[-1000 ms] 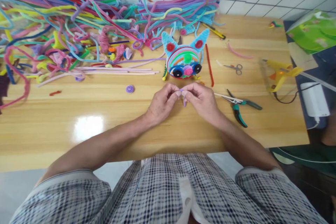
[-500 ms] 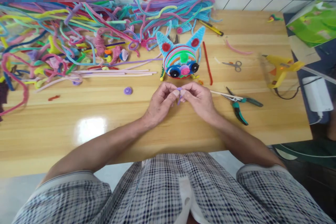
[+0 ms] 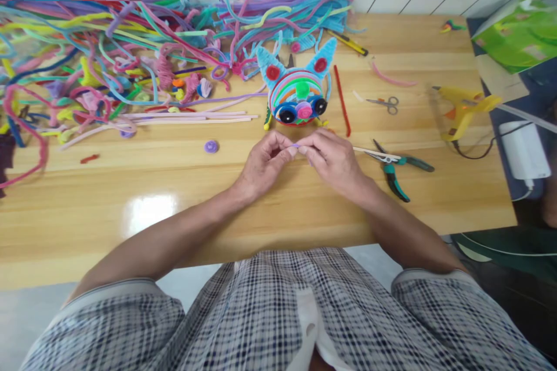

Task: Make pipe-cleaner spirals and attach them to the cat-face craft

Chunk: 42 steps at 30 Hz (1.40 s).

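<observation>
A short purple pipe cleaner (image 3: 295, 145) is pinched between my two hands, mostly hidden by the fingers. My left hand (image 3: 268, 163) grips one side of it with thumb and forefinger. My right hand (image 3: 331, 157) closes on the other side, its fingertips almost touching the left ones. Just beyond my hands stands a striped animal figure (image 3: 297, 95) of pipe cleaners, with blue ears and black eyes. To the left lies a coiled purple disc (image 3: 211, 146). A pale stick-like strand (image 3: 368, 151) runs from beside my right hand to the pliers (image 3: 394, 169).
A tangled heap of pipe cleaners (image 3: 130, 64) covers the back left. Rightward lie small scissors (image 3: 385, 103), a yellow utility knife (image 3: 348, 43), a red pipe cleaner (image 3: 342, 101) and a yellow glue gun (image 3: 465, 105) with its cord. A green package (image 3: 517, 35) stands at the far right.
The purple tail that hung below my fingertips no longer shows there. My right hand has turned slightly over the pipe cleaner, while my left hand stays nearly in place.
</observation>
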Tool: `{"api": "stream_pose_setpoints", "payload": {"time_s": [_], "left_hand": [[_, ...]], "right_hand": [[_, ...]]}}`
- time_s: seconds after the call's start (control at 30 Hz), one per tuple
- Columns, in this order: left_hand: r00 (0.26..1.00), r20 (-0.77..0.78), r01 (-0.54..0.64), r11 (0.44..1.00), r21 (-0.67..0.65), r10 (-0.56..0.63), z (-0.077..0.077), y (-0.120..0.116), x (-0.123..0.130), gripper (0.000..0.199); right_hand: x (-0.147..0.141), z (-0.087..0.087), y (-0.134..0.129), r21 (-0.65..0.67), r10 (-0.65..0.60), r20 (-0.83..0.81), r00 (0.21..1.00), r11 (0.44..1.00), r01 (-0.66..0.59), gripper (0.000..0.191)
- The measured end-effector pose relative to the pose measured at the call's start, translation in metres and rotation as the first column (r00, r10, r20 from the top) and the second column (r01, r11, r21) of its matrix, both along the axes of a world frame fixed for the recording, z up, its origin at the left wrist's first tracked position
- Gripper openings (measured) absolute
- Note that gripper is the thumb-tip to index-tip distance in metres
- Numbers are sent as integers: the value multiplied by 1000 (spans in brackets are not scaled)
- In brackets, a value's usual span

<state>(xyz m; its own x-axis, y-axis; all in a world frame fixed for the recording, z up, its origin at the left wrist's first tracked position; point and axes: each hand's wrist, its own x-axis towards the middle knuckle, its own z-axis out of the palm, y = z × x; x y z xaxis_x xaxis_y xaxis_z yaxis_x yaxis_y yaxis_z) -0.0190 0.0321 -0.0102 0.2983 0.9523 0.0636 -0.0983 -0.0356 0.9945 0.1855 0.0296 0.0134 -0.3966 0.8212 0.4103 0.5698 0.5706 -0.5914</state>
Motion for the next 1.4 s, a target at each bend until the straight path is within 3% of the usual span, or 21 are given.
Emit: {"api": "stream_pose_setpoints", "payload": {"time_s": [0.1, 0.2, 0.4, 0.6, 0.7, 0.77, 0.87, 0.97, 1.07, 1.2, 1.4], "left_hand": [[999, 30, 31, 999, -28, -30, 0, 3, 0, 47], [1000, 28, 2, 1000, -17, -2, -1, 2, 1, 48], [998, -7, -66, 997, 27, 67, 0, -3, 3, 46], [995, 78, -62, 998, -1, 62, 0, -5, 4, 42], [991, 131, -22, 998, -52, 28, -2, -3, 4, 42], [991, 137, 9, 998, -65, 0, -2, -1, 3, 43], [996, 83, 20, 999, -28, -18, -1, 0, 3, 43], [999, -35, -22, 998, 61, 24, 1, -1, 2, 43], [986, -145, -62, 984, 169, 88, 1, -3, 1, 41], [975, -175, -95, 971, 217, 135, -1, -3, 0, 36], [986, -118, -103, 986, 132, 119, -1, -2, 1, 44]], "right_hand": [[-1, -3, -3, 81, -31, 27, 999, 996, 29, 18], [-1, -3, -4, 73, -36, 26, 999, 997, 34, 21], [-5, 2, -1, -176, -97, -92, 991, 981, 80, 16], [-14, 3, -5, -446, -193, -328, 925, 895, 28, 27], [-17, 0, -7, -519, -226, -421, 879, 854, -29, 34], [-16, -1, -6, -517, -220, -410, 885, 856, -27, 35], [-11, 1, -4, -377, -175, -270, 947, 924, 63, 28], [-5, 3, -2, -190, -118, -96, 988, 977, 98, 22], [-3, 1, -1, -124, -74, -16, 997, 990, 71, 20], [-4, -3, 0, -137, -83, -32, 996, 988, 78, 19], [-8, -3, -1, -274, -124, -176, 976, 959, 73, 21]]}}
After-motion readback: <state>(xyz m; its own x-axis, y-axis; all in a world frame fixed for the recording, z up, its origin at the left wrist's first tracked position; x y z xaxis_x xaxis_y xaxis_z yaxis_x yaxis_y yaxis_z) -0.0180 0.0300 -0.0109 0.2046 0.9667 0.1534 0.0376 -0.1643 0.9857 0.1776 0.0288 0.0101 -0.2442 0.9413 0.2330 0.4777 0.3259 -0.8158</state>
